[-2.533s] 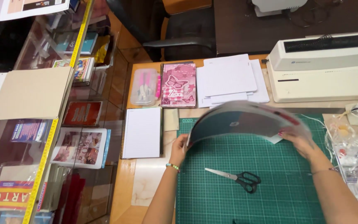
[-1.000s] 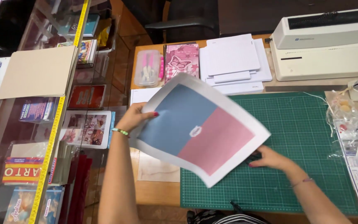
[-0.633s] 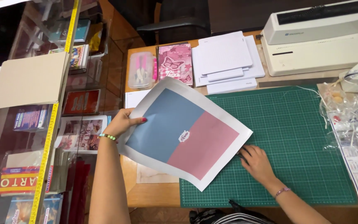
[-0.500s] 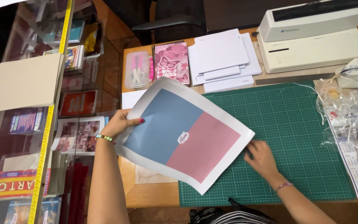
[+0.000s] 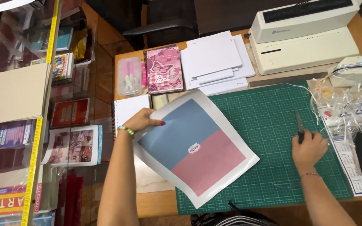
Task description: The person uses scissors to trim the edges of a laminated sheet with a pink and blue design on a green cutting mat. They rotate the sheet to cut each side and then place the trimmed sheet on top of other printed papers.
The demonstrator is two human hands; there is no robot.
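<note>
Your left hand (image 5: 145,122) pins a sheet; your right hand (image 5: 308,148) grips scissors.

The blue-and-pink sheet (image 5: 195,146) lies tilted, half on the green mat (image 5: 273,125), half over the table (image 5: 156,201), your left fingers flat on its upper-left corner. Your right hand is closed round the scissors (image 5: 299,125) on the mat; it hides their handles, only the blades show. The sheet covers part of a notebook (image 5: 126,111). Beyond lie white cards (image 5: 216,60), a pink book (image 5: 164,69), a binding machine (image 5: 306,35), crumpled plastic (image 5: 340,104).
</note>
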